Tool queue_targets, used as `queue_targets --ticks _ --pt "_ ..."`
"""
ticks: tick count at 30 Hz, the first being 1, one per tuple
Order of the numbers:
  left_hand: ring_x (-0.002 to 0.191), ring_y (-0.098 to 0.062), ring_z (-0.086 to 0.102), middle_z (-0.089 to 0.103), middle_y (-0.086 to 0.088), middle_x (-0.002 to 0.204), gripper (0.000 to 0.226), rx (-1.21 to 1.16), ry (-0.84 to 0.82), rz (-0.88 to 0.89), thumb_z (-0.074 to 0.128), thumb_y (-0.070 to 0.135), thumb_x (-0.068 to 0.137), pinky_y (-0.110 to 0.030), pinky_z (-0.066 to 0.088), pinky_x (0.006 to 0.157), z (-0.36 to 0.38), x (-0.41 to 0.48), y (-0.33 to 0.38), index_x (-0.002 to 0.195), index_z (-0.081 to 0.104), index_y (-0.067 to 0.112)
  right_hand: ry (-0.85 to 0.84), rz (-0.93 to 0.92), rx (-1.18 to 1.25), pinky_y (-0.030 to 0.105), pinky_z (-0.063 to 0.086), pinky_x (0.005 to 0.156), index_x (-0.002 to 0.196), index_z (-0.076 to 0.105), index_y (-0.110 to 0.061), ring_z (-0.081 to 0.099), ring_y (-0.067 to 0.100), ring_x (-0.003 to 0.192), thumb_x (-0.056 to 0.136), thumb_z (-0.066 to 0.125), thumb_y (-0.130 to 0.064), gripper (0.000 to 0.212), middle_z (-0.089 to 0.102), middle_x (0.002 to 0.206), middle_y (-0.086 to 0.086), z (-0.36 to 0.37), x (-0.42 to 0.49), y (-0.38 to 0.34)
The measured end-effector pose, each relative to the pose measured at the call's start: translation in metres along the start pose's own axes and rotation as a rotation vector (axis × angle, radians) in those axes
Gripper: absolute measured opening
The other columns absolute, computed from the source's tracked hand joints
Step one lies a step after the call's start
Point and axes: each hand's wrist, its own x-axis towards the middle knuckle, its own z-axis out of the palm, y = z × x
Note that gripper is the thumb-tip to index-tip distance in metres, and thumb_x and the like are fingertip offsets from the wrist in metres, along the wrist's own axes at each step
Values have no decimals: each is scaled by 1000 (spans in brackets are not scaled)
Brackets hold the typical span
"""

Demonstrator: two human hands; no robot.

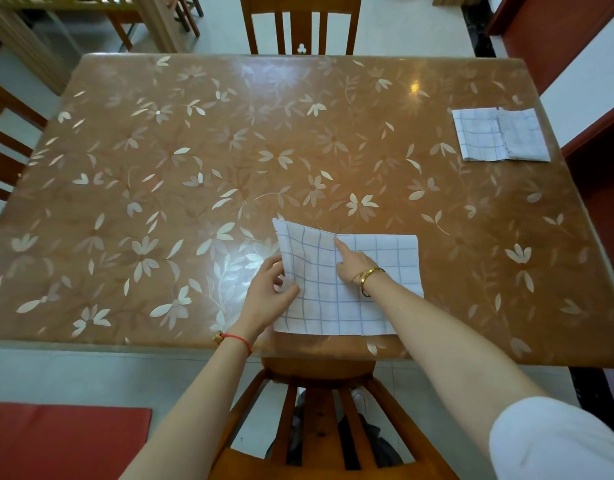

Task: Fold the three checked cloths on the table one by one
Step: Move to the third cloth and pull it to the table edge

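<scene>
We're at the near edge of the flower-patterned table [160,188], and the checked cloth [347,306] we're working lies at about six o'clock, right in front of us. Our left hand [269,299] pinches its left edge, thumb on top and fingers curled beneath, lifting that side so the far corner stands up off the table, which looks like the flap about to swing over. Our right hand [355,263] stretches its index finger out and presses down near the cloth's middle, the other fingers tucked in, seemingly pinning the crease line. Over at two o'clock sits a folded checked pile [499,136], parked well clear by the far right edge. No brand, label or writing is readable anywhere.
</scene>
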Motion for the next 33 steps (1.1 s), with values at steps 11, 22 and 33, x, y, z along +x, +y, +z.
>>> queue_targets --ticks 11,22,33 --pt "80 -17 59 46 18 139 15 204 -34 129 65 25 82 -30 52 66 24 7 30 82 50 20 84 -24 365 42 51 92 133 59 -13 61 22 91 97 37 -16 41 67 104 7 14 -13 23" --pt "78 -10 66 51 6 134 18 148 -123 38 65 37 86 -36 55 81 101 9 71 91 65 19 -56 208 1255 38 60 70 106 70 -13 70 23 78 95 37 -64 62 73 90 8 29 -66 74" --pt "118 -15 54 57 2 129 35 -47 58 -102 48 7 92 -31 49 96 111 -14 42 123 60 18 287 126 822 19 51 60 80 66 -1 60 23 70 91 64 -13 16 68 81 12 12 -67 105"
